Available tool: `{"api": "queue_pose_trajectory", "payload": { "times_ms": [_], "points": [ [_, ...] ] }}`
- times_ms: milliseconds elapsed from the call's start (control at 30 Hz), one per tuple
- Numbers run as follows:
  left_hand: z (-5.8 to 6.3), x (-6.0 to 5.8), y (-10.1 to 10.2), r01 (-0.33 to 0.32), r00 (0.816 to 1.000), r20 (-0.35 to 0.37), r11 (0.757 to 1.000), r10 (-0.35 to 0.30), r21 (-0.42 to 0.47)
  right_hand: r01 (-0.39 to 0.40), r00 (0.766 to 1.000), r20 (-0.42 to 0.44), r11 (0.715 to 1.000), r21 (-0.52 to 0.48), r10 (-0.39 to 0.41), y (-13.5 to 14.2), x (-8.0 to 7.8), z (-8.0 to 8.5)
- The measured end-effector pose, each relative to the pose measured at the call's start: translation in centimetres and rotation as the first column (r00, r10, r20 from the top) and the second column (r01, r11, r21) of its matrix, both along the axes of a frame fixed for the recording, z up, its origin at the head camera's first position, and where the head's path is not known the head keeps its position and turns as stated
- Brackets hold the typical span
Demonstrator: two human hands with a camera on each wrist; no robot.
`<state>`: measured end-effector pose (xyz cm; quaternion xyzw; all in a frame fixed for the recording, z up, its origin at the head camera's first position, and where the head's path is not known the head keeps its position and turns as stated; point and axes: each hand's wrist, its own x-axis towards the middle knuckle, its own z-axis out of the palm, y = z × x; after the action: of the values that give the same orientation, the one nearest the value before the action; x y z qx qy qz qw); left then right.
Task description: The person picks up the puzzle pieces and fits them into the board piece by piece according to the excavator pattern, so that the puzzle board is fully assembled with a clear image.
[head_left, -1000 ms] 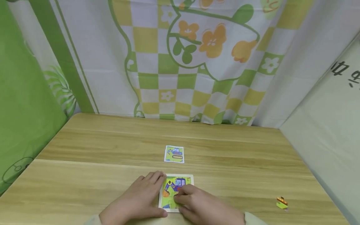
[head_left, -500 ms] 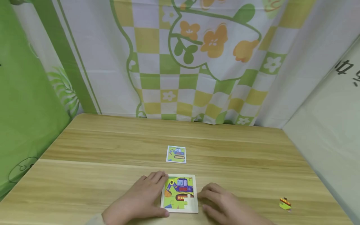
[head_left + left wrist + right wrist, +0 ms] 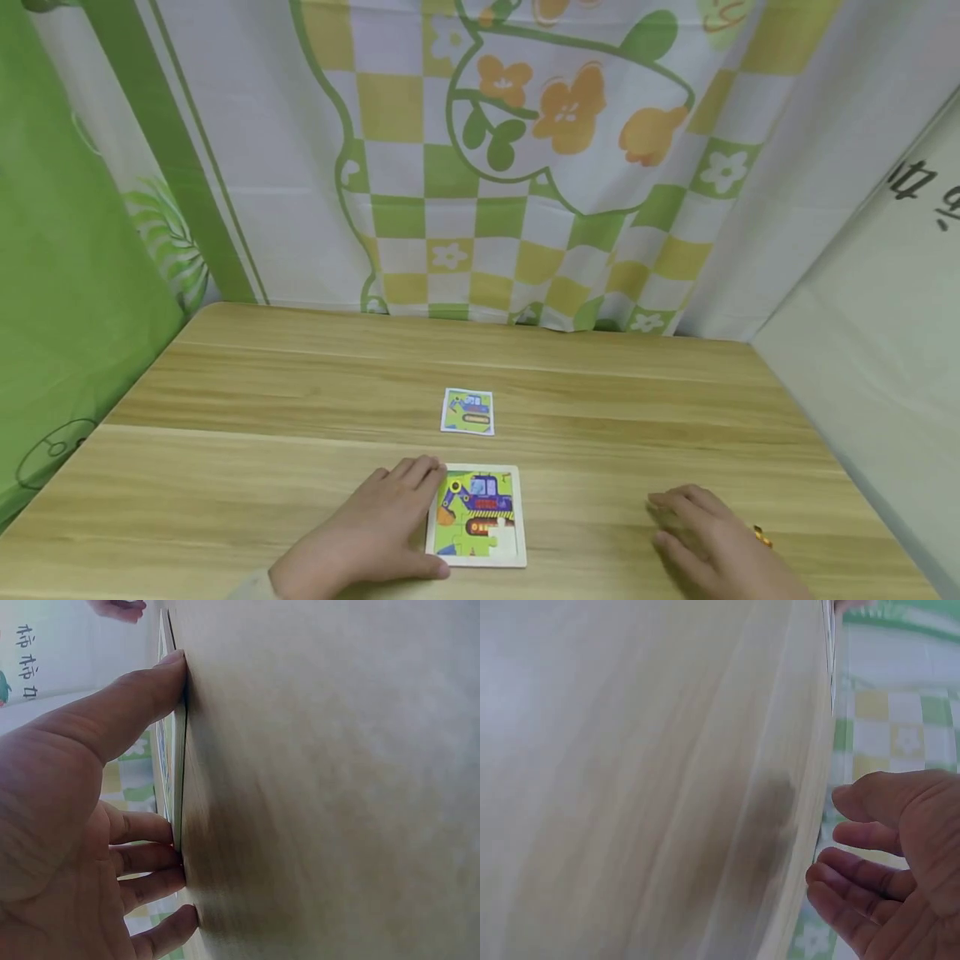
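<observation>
A square excavator jigsaw puzzle (image 3: 476,503) in a pale frame lies on the table, with bare board showing at its lower right. My left hand (image 3: 375,525) rests along its left side, thumb at the near corner and fingertips at the far one. In the left wrist view, that hand's thumb and fingers (image 3: 146,859) touch the frame's edge (image 3: 178,772). To the right, my right hand (image 3: 712,533) hovers low over the table with loosely bent fingers and holds nothing. An orange bit of a puzzle piece (image 3: 762,536) shows behind it, the rest hidden.
A small picture card (image 3: 468,412) with the same excavator lies beyond the puzzle. Light wooden table (image 3: 225,375) surrounds both. A checked curtain (image 3: 480,217) hangs at the table's back edge, with green cloth (image 3: 67,250) at the left and a pale sheet (image 3: 885,317) at the right.
My right hand has left the puzzle and moved right to the loose pieces, uncovering the puzzle's lower right part. My left hand has stayed at the frame.
</observation>
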<state>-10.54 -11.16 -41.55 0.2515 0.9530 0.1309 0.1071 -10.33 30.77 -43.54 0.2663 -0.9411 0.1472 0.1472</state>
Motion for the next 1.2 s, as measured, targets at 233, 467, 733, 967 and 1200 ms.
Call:
{"api": "queue_pose_trajectory", "payload": {
  "times_ms": [233, 467, 733, 967, 1200],
  "points": [
    [0.0, 0.0, 0.0, -0.005, 1.0, 0.012, 1.0, 0.005, 0.002, 0.051, 0.995, -0.087, 0.999, -0.01, -0.052, 4.7, -0.2, -1.3],
    [0.0, 0.0, 0.1, 0.004, 1.0, 0.002, 1.0, -0.004, -0.006, 0.248, 0.964, 0.084, 0.967, 0.056, -0.252, 8.8, 0.4, -1.8],
    [0.0, 0.0, -0.2, 0.0, 1.0, 0.0, 1.0, 0.0, -0.016, 0.278, 0.959, 0.05, 0.96, 0.039, -0.28, 10.1, 0.6, -2.8],
    [0.0, 0.0, -0.3, -0.004, 1.0, 0.007, 1.0, 0.004, -0.006, 0.216, 0.974, 0.06, 0.974, 0.072, -0.22, 11.1, 0.7, -3.2],
    [0.0, 0.0, -0.2, -0.014, 1.0, 0.028, 1.0, 0.014, 0.003, 0.166, 0.983, 0.066, 0.984, 0.055, -0.17, 11.5, 0.8, -3.2]
  ]
}}
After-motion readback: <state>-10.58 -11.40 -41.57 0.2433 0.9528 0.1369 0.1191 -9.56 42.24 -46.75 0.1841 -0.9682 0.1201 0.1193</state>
